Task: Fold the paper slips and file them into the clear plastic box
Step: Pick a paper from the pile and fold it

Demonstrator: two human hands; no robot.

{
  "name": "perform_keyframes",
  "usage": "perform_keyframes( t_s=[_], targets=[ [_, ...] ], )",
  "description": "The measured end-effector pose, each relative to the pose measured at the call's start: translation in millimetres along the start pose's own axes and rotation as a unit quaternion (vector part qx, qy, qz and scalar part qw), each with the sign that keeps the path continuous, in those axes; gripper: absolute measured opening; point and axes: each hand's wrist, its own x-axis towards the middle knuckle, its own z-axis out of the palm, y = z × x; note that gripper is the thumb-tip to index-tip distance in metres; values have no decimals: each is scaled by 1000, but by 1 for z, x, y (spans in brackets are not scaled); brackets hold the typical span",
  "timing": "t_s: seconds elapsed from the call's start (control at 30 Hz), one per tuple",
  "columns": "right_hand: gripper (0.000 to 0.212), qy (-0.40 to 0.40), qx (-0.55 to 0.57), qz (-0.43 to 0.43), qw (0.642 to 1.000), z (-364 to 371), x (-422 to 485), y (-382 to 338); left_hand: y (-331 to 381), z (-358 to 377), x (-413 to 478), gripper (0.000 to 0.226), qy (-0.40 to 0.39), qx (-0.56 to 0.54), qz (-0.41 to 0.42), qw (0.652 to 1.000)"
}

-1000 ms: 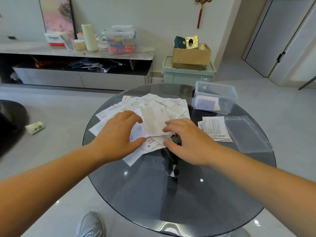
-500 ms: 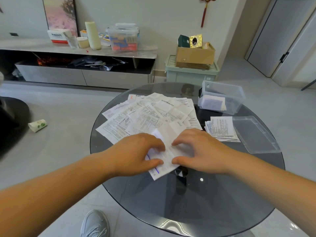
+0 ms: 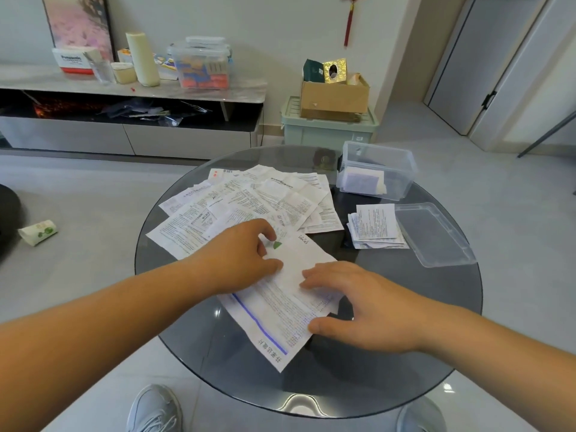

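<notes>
Left hand (image 3: pixel 243 257) pinches the slip (image 3: pixel 280 310) at mid-frame, right hand (image 3: pixel 358 307) flat on it — match edges squarely before creasing.

Two hands (image 3: pixel 237 260) (image 3: pixel 371 310), one clear box (image 3: pixel 403 169), one lid (image 3: pixel 433 235), one glass table (image 3: pixel 374 363).

White slip (image 3: pixel 280 307) with blue stripe lies flat, unfolded, skewed, nearest. Fanned pile of unfolded slips (image 3: pixel 249 198) just behind it. Folded stack (image 3: pixel 375 226) to right. Clear plastic box (image 3: pixel 402 169) far right, upright, open, papers inside; lid (image 3: pixel 433 235) beside stack.
</notes>
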Motion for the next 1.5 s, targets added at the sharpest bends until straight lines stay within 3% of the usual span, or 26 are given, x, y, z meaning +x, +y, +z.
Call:
perform_keyframes(
  t_s=[0.13,0.23,0.4,0.6,0.73,0.83,0.9,1.03,1.1,1.2,1.3,1.37,1.5],
  targets=[
    [58,20,76,40,996,-3,-3,3,9,-8,5,20,-6,-142,-66,988],
    [50,93,136,71,984,-9,-1,2,13,-16,0,18,-45,-208,-80,974],
    [52,207,265,158,928,-24,3,8,15,-26,-3,21,-42,-363,-91,926],
    [41,194,413,261,851,-29,-3,8,25,-25,-7,20,-45,-512,-110,851],
    [32,162,572,257,762,-33,-7,7,28,-24,-9,21,-25,-585,-107,804],
    [24,135,627,228,732,-35,-8,7,30,-26,-10,27,-19,-609,-78,789],
    [17,149,644,199,723,-36,-7,8,34,-27,-14,28,-23,-594,-48,802],
    [17,192,569,170,781,-40,-9,7,37,-29,-24,44,-26,-434,24,900],
    [17,205,523,146,814,-39,-14,6,38,-31,-30,43,-43,-358,59,931],
    [12,223,401,90,884,-36,-25,7,37,-31,-38,34,-69,-289,111,949],
    [17,188,294,67,935,-24,-34,12,27,-19,-46,20,-91,-143,141,975],
    [24,140,233,68,960,-14,-38,16,15,-7,-47,23,-107,-47,145,983],
    [25,92,162,75,980,1,-43,20,3,5,-43,30,-75,21,143,987]
  ],
)
